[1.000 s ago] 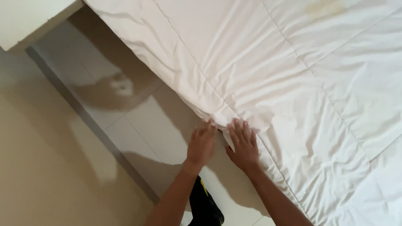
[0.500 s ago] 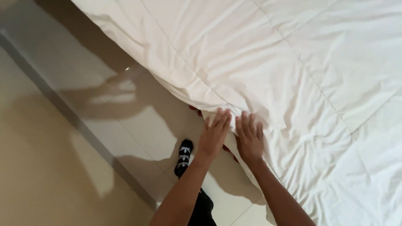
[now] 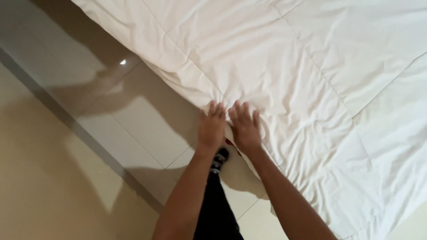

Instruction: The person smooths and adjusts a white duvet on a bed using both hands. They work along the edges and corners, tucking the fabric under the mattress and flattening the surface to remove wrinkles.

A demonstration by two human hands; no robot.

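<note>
I see two hands, one white quilt. Left hand and right hand lie side by side, fingers spread flat, gripping nothing, pressing the quilt edge above the tiled floor.

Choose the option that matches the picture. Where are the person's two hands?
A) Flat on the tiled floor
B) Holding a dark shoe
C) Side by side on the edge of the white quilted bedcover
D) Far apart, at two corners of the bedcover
C: the left hand and right hand lie close together on the edge of the white quilted bedcover, above the tiled floor.
</note>
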